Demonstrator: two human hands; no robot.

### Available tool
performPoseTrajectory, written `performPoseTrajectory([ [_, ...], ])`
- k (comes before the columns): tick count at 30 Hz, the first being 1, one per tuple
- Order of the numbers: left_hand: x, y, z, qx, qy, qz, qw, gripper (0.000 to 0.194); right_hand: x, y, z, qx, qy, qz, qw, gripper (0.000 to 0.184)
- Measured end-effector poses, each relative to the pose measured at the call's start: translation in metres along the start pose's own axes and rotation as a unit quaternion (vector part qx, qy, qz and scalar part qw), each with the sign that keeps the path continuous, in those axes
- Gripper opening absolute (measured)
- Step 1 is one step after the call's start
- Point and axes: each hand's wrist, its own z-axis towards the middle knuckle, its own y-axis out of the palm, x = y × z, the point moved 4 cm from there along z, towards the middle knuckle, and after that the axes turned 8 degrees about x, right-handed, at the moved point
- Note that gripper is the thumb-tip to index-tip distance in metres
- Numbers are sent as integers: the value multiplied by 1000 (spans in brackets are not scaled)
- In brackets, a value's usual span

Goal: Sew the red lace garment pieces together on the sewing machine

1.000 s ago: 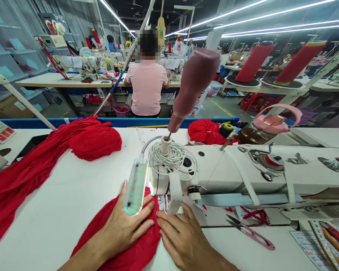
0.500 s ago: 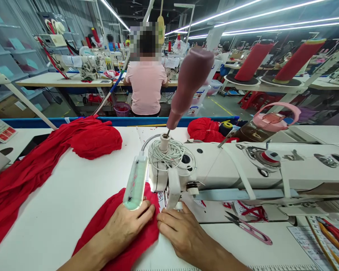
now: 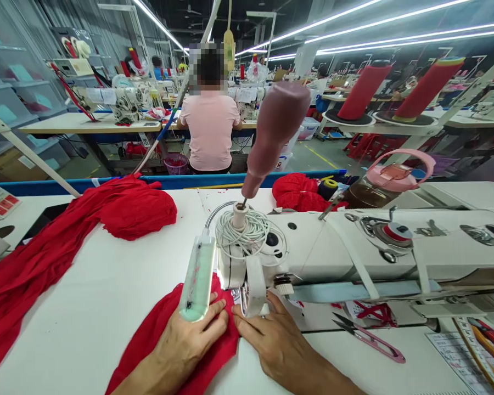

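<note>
We've got our left hand (image 3: 188,336) atop the thin crinkled red cloth (image 3: 224,359), right hand (image 3: 274,337) at its edge, likely keeping it flat, but can't tell if either's fingers pinch.

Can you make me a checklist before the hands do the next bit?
1. Left hand on the red cloth: ok, it lies on top.
2. Cloth smooth: not ok, creases show.
3. Right hand gripping the cloth: cannot tell.
4. Hands clear of the needle: cannot tell, the sewing machine hides it.
5. Snips away from the cloth: ok, they're on the table, right of the right hand.
</note>
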Motion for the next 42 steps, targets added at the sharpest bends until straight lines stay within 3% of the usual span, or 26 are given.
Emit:
performPoseTrajectory([
  [7, -12, 7, -8, -28, -36, -11, 999, 29, 4, 1, 3, -19, 13, -13, 1000, 65],
  [12, -13, 4, -4, -8, -28, 5, 1000, 34, 4, -1, 3, -2, 6, 10, 1000, 57],
  [16, -16, 2, 1, -11, 3, 9, 1000, 38, 5, 1, 2, -20, 25, 7, 999, 53],
  [20, -21, -1, 13, -19, -7, 6, 1000, 35, 7, 1, 5, -33, 38, 0, 999, 49],
  [24, -13, -4, 24, -41, -22, -13, 999, 33, 9, 0, 7, -33, 37, 15, 999, 53],
  [30, 4, -13, 14, -11, 39, 21, 999, 33, 10, 0, 3, -54, 49, 59, 996, 51],
  [37, -18, -10, 3, -88, 20, -47, 995, 36, 9, 0, 2, -43, 45, 52, 997, 56],
  [42, -29, -9, 7, -59, -37, -96, 993, 38, 9, -1, 4, -24, 46, 18, 998, 70],
])
